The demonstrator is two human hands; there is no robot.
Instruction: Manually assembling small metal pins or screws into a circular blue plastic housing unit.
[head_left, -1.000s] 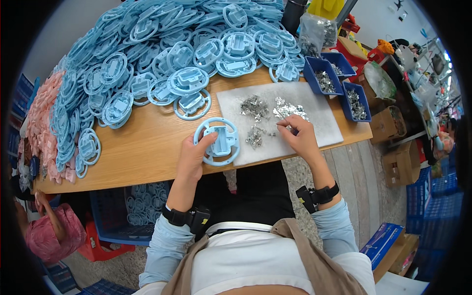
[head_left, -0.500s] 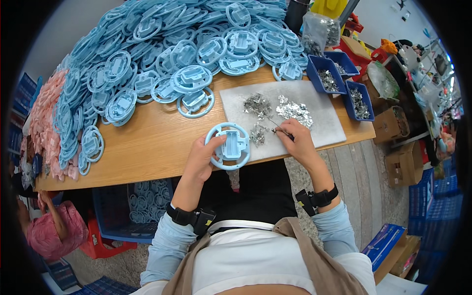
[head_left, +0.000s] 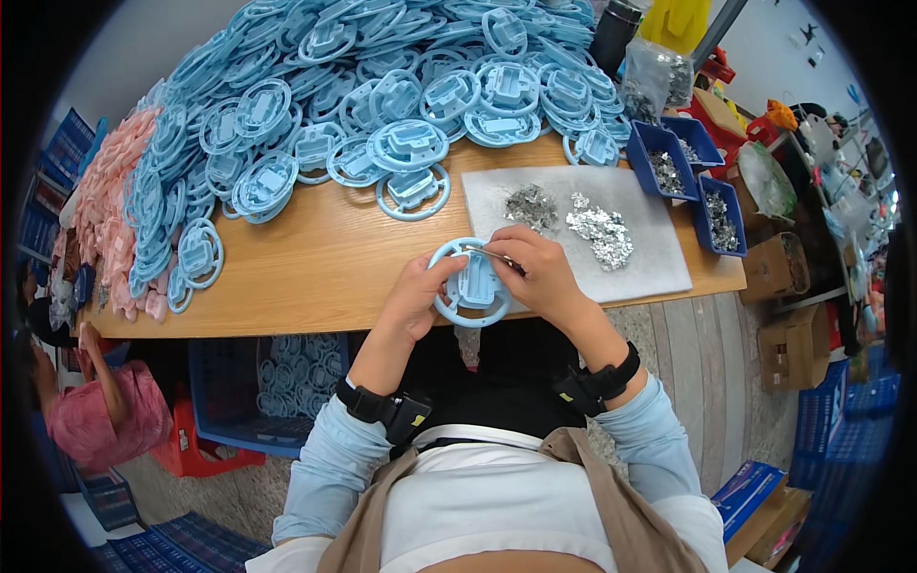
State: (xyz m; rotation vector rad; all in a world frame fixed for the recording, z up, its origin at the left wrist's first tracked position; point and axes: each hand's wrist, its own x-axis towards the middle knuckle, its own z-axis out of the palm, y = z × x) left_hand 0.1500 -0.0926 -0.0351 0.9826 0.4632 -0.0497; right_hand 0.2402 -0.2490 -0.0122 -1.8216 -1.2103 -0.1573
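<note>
My left hand (head_left: pixel 417 293) grips a light blue plastic steering-wheel-shaped part (head_left: pixel 475 284) by its left rim, thumb on top, just over the table's front edge. My right hand (head_left: pixel 537 269) is closed on thin metal tweezers (head_left: pixel 485 252), whose tip reaches the upper left of the part's middle housing. Whether a small metal piece sits at the tip is too small to tell. Right of the hands lies a white foam sheet (head_left: pixel 659 272). It bears a heap of darker small metal pieces (head_left: pixel 531 207) and a heap of shiny flat ones (head_left: pixel 600 232).
A big pile of blue wheel parts (head_left: pixel 315 95) covers the table's back, with pink parts (head_left: pixel 115 210) at left. Blue bins (head_left: pixel 721 218) of metal pieces stand at right. Below the table is a blue crate (head_left: pixel 220 392). Another person (head_left: pixel 110 411) sits at the left.
My right hand has moved left with the tweezers, from the metal heaps to the blue part. My left hand still holds that part. The whole view has shifted slightly.
</note>
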